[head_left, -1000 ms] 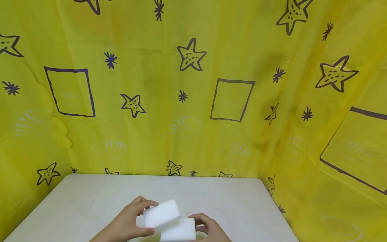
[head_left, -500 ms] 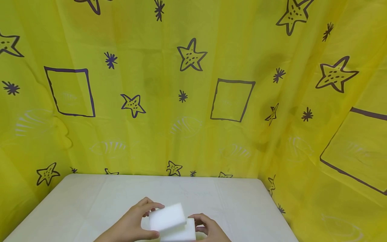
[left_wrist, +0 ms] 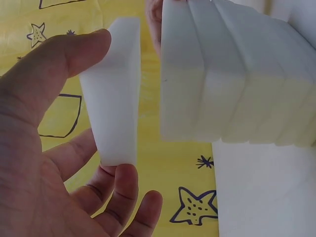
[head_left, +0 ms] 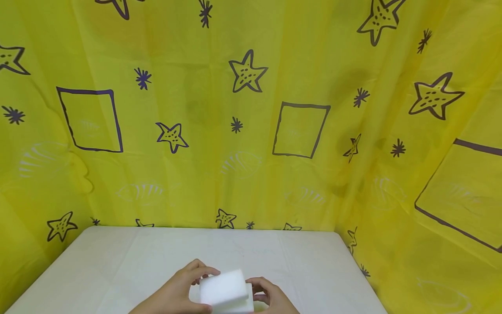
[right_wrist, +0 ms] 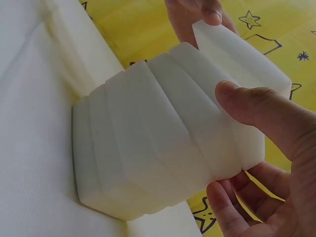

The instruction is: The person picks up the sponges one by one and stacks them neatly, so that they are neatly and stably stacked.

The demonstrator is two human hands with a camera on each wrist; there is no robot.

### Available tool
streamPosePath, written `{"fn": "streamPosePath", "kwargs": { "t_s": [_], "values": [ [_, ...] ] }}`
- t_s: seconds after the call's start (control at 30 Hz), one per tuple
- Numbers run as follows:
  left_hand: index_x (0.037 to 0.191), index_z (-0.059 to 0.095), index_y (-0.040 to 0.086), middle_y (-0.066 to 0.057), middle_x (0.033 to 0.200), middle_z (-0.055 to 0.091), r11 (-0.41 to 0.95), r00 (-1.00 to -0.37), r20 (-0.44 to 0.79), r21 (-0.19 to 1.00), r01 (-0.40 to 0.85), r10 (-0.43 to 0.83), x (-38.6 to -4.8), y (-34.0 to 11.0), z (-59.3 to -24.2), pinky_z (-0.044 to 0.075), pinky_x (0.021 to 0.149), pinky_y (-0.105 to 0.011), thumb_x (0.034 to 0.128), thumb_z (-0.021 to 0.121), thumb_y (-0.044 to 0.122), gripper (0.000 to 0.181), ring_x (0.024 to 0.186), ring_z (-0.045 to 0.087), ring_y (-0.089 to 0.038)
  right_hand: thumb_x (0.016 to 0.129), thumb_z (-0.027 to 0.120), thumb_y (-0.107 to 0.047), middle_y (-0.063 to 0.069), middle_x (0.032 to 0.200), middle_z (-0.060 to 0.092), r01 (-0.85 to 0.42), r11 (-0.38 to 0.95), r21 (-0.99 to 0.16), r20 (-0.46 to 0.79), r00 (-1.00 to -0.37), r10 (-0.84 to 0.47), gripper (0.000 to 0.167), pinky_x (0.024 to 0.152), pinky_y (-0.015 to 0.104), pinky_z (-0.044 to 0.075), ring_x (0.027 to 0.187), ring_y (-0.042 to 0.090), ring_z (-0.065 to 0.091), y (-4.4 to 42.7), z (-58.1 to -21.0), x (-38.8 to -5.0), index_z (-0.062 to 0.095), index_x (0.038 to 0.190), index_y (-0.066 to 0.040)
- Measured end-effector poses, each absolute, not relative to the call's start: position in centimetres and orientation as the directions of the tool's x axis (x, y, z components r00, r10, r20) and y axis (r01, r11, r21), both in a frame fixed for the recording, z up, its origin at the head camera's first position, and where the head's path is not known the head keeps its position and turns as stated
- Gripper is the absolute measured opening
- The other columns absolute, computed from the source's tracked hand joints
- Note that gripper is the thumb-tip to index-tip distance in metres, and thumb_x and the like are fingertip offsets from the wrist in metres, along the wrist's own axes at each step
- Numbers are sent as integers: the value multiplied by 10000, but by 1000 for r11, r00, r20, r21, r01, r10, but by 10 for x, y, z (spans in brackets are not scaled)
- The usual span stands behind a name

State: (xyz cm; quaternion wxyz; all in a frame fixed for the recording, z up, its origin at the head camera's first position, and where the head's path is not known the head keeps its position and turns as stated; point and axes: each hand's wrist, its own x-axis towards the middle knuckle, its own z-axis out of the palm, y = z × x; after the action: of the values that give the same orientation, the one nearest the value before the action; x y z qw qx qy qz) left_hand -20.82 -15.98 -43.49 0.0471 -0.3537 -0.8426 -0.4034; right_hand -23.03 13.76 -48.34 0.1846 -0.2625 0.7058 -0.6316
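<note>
My left hand (head_left: 184, 288) pinches a single white sponge block (head_left: 222, 286) between thumb and fingers, slightly tilted. In the left wrist view a gap separates that block (left_wrist: 114, 94) from a stack of white sponges (left_wrist: 224, 84). Several such blocks make up the stack (right_wrist: 143, 133), which stands on the table in the right wrist view. Around its upper end my right hand (head_left: 273, 297) curls, thumb on one side and fingertips on the other. From the head view, the held block covers most of the stack's top.
A white-covered table (head_left: 157, 248) lies under the stack, its far edge against a yellow curtain (head_left: 204, 174) printed with stars and squares. More curtain closes in the left and right sides.
My left hand has carried its sponge to the right and slightly nearer, so it overlaps more of the stack in the head view. The right hand keeps its hold on the stack.
</note>
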Motion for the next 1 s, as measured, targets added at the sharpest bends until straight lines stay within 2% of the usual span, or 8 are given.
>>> {"fn": "streamPosePath", "kwargs": {
  "t_s": [0.17, 0.47, 0.83, 1.0],
  "values": [
    [1231, 629, 157, 70, 1060, 513, 403, -707, 399, 613, 679, 584, -210, -157, -439, 496, 745, -259, 754, 853, 347, 561, 966, 512, -8, 815, 811, -136, 90, 1188, 568, -135, 69, -988, 67, -799, -598, 682, 926, 219, 490, 1082, 177, 537, 138, -483, -231, 457, 1331, 135],
    [1238, 622, 163, 69, 1069, 506, 394, -679, 411, 587, 707, 608, -212, -152, -443, 502, 749, -271, 773, 844, 342, 545, 968, 521, -17, 830, 802, -158, 103, 1222, 569, -127, 72, -989, 59, -797, -601, 698, 928, 225, 488, 1105, 180, 534, 139, -483, -232, 439, 1339, 153],
    [1245, 632, 143, 58, 1061, 505, 369, -665, 396, 602, 709, 633, -215, -148, -444, 511, 765, -273, 773, 848, 320, 548, 978, 517, -19, 837, 793, -148, 89, 1215, 572, -132, 63, -989, 67, -792, -606, 674, 936, 220, 481, 1102, 133, 547, 139, -483, -230, 453, 1351, 124],
    [1238, 643, 141, 58, 1056, 511, 364, -644, 426, 570, 737, 636, -215, -146, -445, 504, 780, -249, 763, 855, 280, 538, 969, 524, -25, 833, 798, -148, 91, 1208, 577, -127, 65, -990, 62, -793, -606, 664, 938, 226, 484, 1122, 175, 542, 138, -481, -230, 461, 1338, 121]
  ]
}}
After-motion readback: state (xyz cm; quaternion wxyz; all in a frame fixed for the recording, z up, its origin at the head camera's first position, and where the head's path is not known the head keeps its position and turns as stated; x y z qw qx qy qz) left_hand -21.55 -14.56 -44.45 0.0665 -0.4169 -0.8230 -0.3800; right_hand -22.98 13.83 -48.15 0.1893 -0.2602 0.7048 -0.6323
